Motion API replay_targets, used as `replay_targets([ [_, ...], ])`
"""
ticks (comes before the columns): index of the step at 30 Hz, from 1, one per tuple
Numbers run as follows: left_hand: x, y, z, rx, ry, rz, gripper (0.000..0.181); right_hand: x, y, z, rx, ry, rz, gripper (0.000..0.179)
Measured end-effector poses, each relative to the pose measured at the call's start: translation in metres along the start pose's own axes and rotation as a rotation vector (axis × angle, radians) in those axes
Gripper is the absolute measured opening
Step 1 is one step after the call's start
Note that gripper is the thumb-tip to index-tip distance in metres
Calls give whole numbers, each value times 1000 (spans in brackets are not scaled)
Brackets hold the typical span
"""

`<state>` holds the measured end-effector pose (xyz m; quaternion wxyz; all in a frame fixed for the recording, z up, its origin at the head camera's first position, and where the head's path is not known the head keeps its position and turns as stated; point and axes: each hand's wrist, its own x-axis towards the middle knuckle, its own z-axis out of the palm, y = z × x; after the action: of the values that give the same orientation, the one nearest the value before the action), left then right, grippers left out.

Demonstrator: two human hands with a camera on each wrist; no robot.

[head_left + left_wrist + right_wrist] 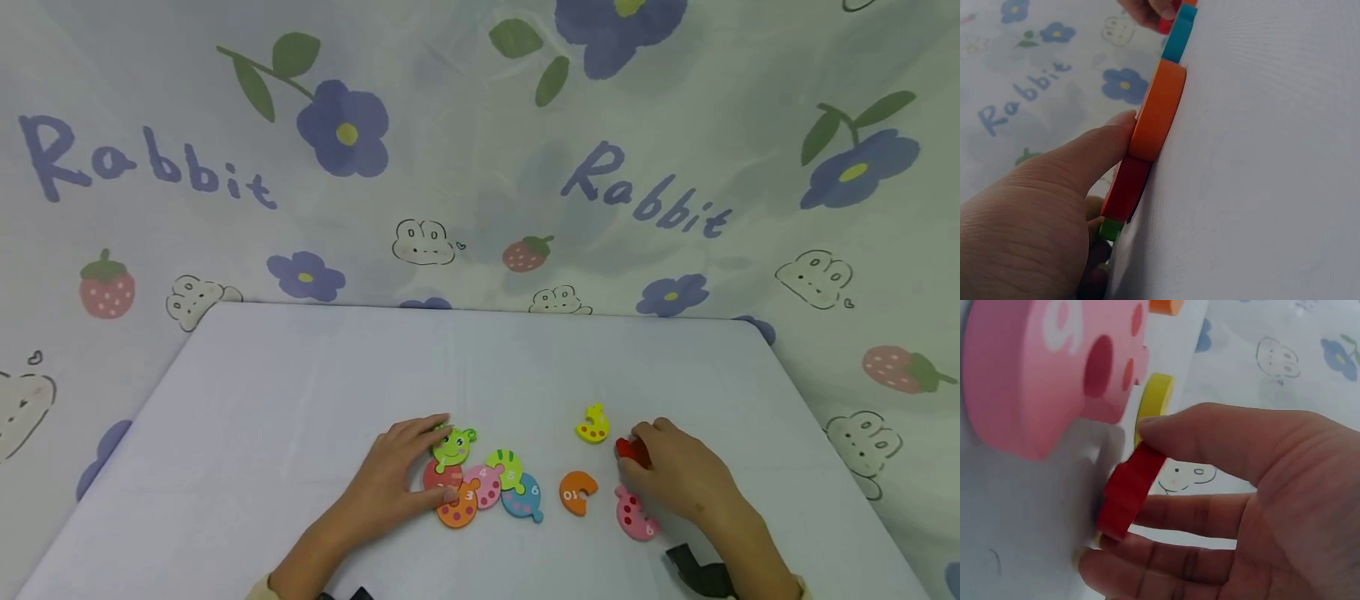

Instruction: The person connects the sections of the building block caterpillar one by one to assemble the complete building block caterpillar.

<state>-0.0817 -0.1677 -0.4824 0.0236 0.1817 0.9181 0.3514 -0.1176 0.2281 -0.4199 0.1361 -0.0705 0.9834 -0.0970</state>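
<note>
A joined row of caterpillar puzzle pieces lies on the table, beginning with a smiling green head (452, 447). After it come a red piece (442, 474), orange 3 (457, 508), pink 4 (485, 486), green 5 (506, 469) and blue 6 (522, 497). My left hand (399, 468) rests at the row's left end, thumb on the orange piece and fingertips at the head. In the right wrist view, my right hand (1210, 487) pinches a red puzzle piece (1130, 490), tilted on edge. Below that hand lies a loose pink 9 piece (634, 515).
A loose orange 10 piece (576, 493) lies right of the joined row. Farther back is a yellow piece (593, 424). The white table (322, 375) ends at a patterned curtain (465, 167). Black wrist straps show near both wrists.
</note>
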Motion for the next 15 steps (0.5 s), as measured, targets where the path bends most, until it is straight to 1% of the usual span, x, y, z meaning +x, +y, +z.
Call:
replay_targets([
  [2, 0, 0, 0, -3, -2, 0, 82, 0, -1, 0, -7, 4, -17, 49],
  [6, 0, -1, 0, 1, -1, 6, 82, -2, -3, -1, 36, 21, -53, 45],
  [12, -1, 0, -1, 9, 4, 8, 82, -1, -6, -2, 231, 8, -86, 35],
  [15, -1, 0, -1, 0, 4, 10, 82, 1, -5, 0, 279, 4, -96, 34],
])
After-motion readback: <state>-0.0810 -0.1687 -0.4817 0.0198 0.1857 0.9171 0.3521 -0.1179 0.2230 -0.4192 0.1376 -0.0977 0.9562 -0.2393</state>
